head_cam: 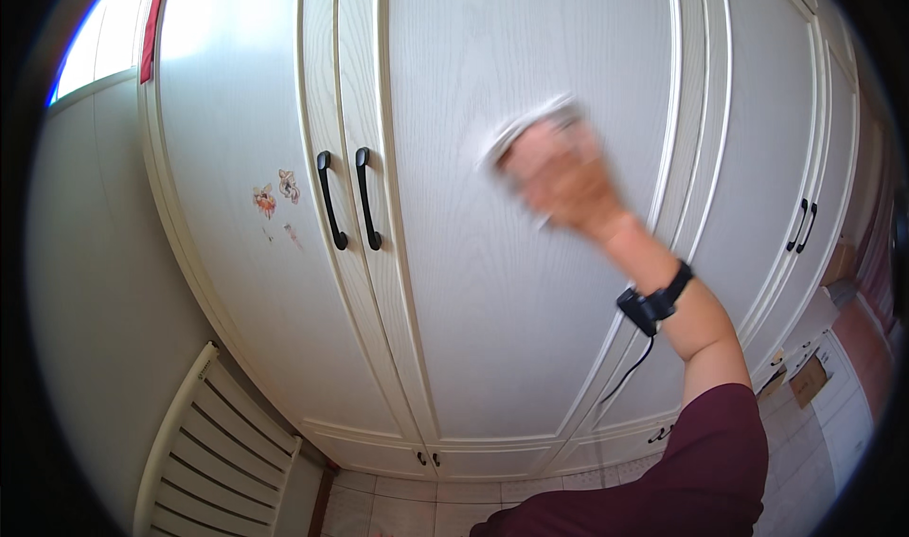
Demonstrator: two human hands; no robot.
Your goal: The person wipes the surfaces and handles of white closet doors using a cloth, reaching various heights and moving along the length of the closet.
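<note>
My right hand [564, 171], blurred by motion, presses a white cloth [529, 125] against the wide white wardrobe door [483, 288]. The cloth is bunched under my fingers, and its edge shows above and to the left of them. Around my right wrist sits a black strap with a small box [643, 310], from which a thin black cable hangs. Two black door handles [368, 199] stand upright to the left of my hand. My left hand is out of view.
Flower stickers [265, 200], partly worn, are on the left door. A white radiator [213, 452] stands at lower left beside the wardrobe. Pale floor tiles [469, 493] run along its base. At far right are a cardboard piece [808, 381] and a curtain [877, 253]. A red strip [153, 33] hangs at upper left.
</note>
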